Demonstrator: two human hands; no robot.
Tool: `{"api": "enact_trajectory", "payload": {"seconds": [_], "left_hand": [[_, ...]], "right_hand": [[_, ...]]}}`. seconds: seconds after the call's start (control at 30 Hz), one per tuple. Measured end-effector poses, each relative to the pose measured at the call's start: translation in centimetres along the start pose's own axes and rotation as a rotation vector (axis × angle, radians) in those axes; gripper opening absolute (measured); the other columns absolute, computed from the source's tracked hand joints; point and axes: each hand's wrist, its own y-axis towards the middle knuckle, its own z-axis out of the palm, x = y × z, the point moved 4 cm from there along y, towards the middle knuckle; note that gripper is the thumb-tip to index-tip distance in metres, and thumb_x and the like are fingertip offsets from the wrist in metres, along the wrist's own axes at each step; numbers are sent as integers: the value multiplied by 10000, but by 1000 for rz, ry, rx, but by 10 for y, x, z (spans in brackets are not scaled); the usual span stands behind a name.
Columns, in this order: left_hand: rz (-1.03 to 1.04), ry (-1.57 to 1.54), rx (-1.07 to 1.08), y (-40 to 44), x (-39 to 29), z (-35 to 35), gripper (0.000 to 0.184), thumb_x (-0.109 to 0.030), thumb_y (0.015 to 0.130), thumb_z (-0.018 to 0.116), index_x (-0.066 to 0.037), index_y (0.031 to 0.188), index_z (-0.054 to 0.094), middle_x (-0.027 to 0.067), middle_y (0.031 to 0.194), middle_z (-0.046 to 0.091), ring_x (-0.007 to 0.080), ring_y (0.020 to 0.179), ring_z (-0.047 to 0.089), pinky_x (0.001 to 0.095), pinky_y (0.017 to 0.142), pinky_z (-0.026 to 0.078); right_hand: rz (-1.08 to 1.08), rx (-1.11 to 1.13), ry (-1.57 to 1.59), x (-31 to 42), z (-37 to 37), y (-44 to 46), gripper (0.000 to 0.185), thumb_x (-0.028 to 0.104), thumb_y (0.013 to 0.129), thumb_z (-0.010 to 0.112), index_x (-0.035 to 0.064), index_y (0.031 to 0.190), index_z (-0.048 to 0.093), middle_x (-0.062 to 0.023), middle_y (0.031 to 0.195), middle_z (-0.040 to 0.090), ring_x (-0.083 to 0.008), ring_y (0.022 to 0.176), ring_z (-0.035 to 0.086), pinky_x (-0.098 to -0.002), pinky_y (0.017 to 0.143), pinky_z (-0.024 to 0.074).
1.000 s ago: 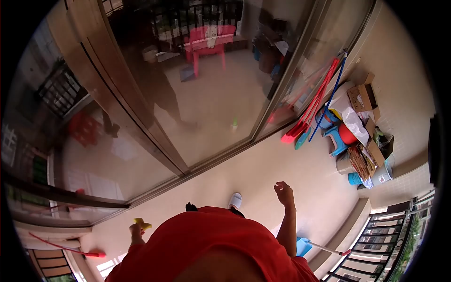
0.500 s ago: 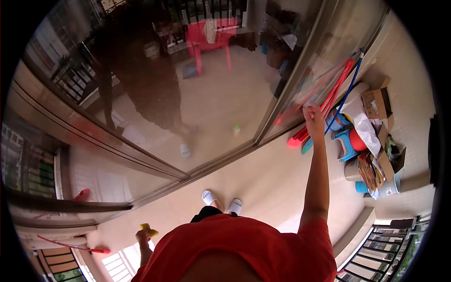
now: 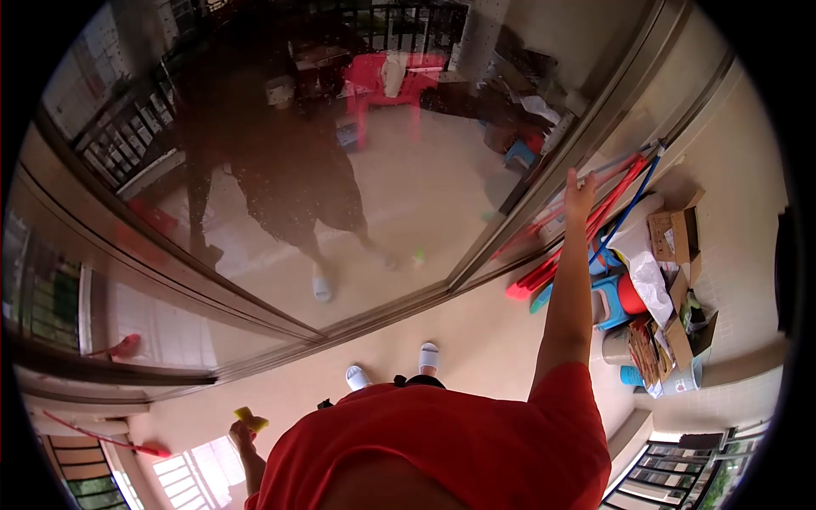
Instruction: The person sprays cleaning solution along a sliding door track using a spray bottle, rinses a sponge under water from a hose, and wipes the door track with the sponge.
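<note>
Down at the lower left, my left hand (image 3: 242, 437) is closed round a crumpled yellow cloth (image 3: 252, 418), held away from the glass. My right arm reaches up and forward, and my right hand (image 3: 580, 197) has its fingers extended and apart, with nothing seen in it. It is near the edge frame (image 3: 544, 183) of the sliding glass door (image 3: 391, 204); whether it touches is unclear. Red broom handles (image 3: 619, 189) and a blue pole (image 3: 650, 174) lean just beyond this hand. The glass carries a dark reflection of my body, with specks on its upper part.
At right stand a blue stool (image 3: 610, 306), a red round item (image 3: 631, 296), a white bag (image 3: 650, 280), cardboard boxes (image 3: 674, 234) and a bucket (image 3: 690, 374). A red-headed broom (image 3: 151, 450) is at lower left. Black railings (image 3: 671, 467) edge the lower right.
My feet have stepped, and the view has shifted. My right hand has gone from curled fingers to extended ones. The yellow cloth stays in my left hand.
</note>
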Motion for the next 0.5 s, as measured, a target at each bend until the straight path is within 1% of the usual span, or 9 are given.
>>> {"api": "enact_trajectory", "payload": {"seconds": [0.07, 0.1, 0.17, 0.2, 0.23, 0.33, 0.37, 0.43, 0.5], "left_hand": [[-28, -148, -87, -25, 1, 5, 292, -276, 835, 625, -46, 1015, 611, 70, 784, 610, 161, 624, 584, 279, 531, 475], [-89, -148, -142, -48, -8, 15, 310, -265, 823, 651, -35, 1026, 602, 78, 788, 611, 169, 623, 585, 278, 535, 475], [-154, -226, -204, -77, 10, 33, 312, -241, 806, 674, -23, 1015, 596, 83, 778, 611, 172, 616, 583, 281, 528, 479], [-185, -190, -175, -89, 24, 42, 332, -232, 798, 684, -17, 1035, 594, 89, 786, 616, 174, 615, 587, 288, 520, 484], [-221, -161, -148, -102, 38, 53, 354, -222, 789, 693, -10, 1054, 592, 95, 794, 621, 176, 614, 591, 294, 512, 490], [-272, -161, -167, -136, 73, 85, 352, -214, 773, 704, 13, 1030, 625, 104, 760, 634, 181, 583, 604, 307, 485, 502], [-311, -121, -164, -146, 68, 97, 335, -204, 769, 705, 17, 1011, 639, 105, 742, 635, 181, 572, 607, 307, 480, 504], [-279, -120, -225, -156, 55, 107, 270, -177, 770, 697, 21, 949, 654, 103, 696, 625, 178, 557, 603, 294, 472, 499], [-262, -95, -254, -167, 22, 114, 274, -166, 773, 690, 31, 959, 647, 105, 693, 622, 174, 550, 593, 288, 461, 488]], "right_hand": [[7, -50, -45, 4, 7, 6, 751, 507, 874, 578, -11, 1378, 377, -283, 1335, 444, -418, 1254, 408, -417, 1042, 341], [6, -69, -59, 8, 12, 10, 752, 510, 873, 579, -13, 1376, 379, -282, 1323, 454, -417, 1241, 419, -417, 1033, 350], [-50, -25, 4, 9, 18, 13, 725, 516, 884, 563, -16, 1351, 406, -269, 1273, 486, -419, 1189, 449, -436, 1000, 373], [-98, -7, -3, 8, 20, 14, 703, 531, 891, 548, -14, 1322, 435, -258, 1232, 506, -421, 1144, 468, -452, 969, 391], [-113, -78, -86, 1, 23, 15, 710, 547, 886, 546, -20, 1303, 452, -256, 1226, 510, -423, 1136, 472, -462, 964, 392], [-152, -59, -92, 0, 20, 12, 711, 533, 896, 542, -37, 1310, 448, -257, 1207, 511, -425, 1141, 464, -467, 972, 385], [-143, -39, -52, 4, 18, 9, 727, 541, 893, 540, -37, 1321, 436, -259, 1218, 500, -425, 1144, 462, -461, 978, 381], [-125, -15, -73, 14, 14, 9, 747, 571, 900, 504, -27, 1340, 420, -259, 1250, 475, -413, 1116, 498, -457, 929, 431], [-85, 7, -96, 15, 13, 7, 759, 587, 902, 485, -23, 1349, 413, -257, 1263, 465, -409, 1099, 518, -452, 892, 463]]}}
